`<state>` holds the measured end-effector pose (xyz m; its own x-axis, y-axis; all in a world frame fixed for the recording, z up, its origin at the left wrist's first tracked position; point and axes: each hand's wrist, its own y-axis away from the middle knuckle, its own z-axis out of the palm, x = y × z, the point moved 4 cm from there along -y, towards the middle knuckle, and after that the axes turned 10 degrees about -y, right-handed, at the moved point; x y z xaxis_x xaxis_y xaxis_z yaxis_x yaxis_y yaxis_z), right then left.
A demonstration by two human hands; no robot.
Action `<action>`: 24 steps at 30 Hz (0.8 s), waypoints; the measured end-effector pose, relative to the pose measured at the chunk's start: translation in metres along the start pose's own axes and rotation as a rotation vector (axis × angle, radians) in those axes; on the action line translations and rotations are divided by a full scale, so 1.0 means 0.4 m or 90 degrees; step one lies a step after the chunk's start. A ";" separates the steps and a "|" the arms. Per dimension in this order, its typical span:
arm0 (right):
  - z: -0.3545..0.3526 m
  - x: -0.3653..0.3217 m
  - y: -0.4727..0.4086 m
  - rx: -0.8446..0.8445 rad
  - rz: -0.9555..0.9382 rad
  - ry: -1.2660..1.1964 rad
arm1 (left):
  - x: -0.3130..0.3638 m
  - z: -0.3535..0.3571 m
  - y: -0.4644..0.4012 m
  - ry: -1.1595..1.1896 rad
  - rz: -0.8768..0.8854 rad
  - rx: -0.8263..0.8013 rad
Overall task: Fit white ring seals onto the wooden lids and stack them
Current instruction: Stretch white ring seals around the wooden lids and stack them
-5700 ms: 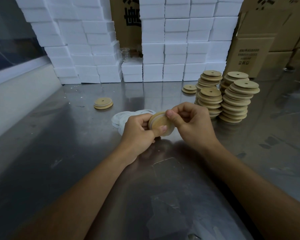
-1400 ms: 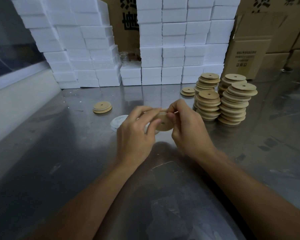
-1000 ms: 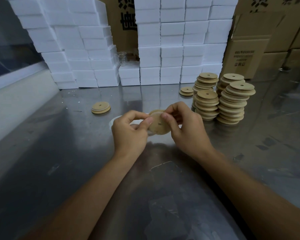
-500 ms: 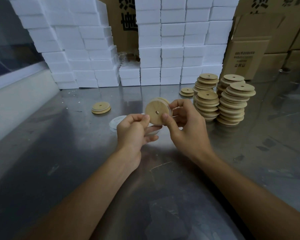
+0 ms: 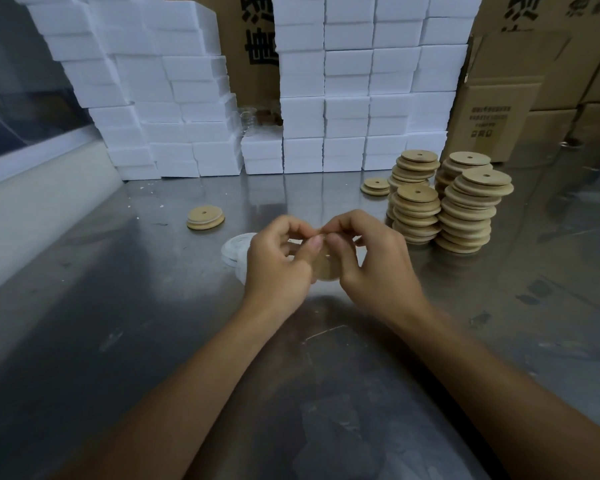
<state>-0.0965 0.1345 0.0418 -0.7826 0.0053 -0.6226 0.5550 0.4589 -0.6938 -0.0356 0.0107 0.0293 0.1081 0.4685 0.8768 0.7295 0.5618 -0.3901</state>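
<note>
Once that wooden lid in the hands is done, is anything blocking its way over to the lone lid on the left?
Nothing visible does. Both hands, left and right, hold the lid. The bare table lies between it and the lone lid; the white rings sit nearer, below that path.

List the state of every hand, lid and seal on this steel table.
Left hand: grips the held round wooden lid.
Right hand: grips it too.
Held round wooden lid: on edge, blurred.
White ring seals: loose pile, flat.
Lone wooden lid: flat.
Tall wooden lid stacks: upright, uneven.
</note>
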 end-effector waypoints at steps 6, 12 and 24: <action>0.013 0.021 0.006 0.006 0.062 -0.061 | -0.022 0.006 0.003 0.151 -0.192 0.011; 0.018 0.026 0.009 0.028 0.122 -0.115 | -0.022 0.012 0.010 0.283 -0.294 0.011; 0.012 0.034 0.008 0.083 0.188 -0.173 | -0.039 0.005 -0.007 0.317 -0.312 0.015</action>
<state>-0.1041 0.1315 0.0294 -0.4915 -0.1220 -0.8623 0.7889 0.3568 -0.5002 -0.0408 0.0032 0.0160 0.0713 -0.2073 0.9757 0.7592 0.6457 0.0818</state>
